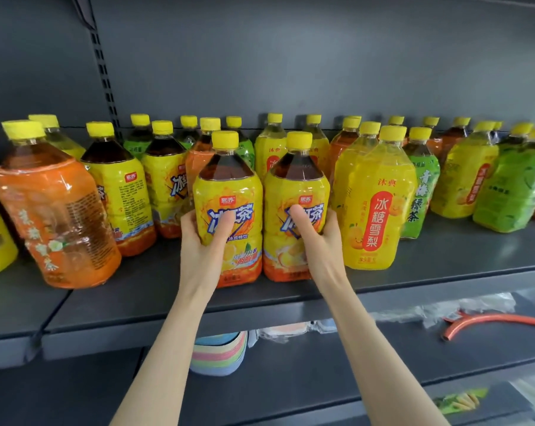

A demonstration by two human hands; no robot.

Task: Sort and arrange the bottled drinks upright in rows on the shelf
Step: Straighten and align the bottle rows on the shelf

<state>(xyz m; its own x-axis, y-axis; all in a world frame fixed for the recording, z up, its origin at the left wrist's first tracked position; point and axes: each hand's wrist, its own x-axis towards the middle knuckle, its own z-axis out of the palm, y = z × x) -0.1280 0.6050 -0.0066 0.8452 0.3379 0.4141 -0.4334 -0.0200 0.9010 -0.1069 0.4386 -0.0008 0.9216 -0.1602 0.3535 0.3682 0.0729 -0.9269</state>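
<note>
Two yellow-labelled iced tea bottles stand upright side by side at the front of the dark grey shelf (155, 290). My left hand (202, 241) grips the left bottle (229, 192) round its lower label. The right bottle (297, 186) is held the same way by my right hand (317, 238), thumb across the label. Both bottles have yellow caps and dark tea. Behind and beside them stand several more bottles with orange, yellow and green labels.
A large orange-labelled bottle (54, 210) leans at the front left. A yellow pear-drink bottle (374, 204) stands just right of my right hand. On the lower shelf lie stacked pastel cloths (220, 355), plastic wrap and an orange hose (490, 322).
</note>
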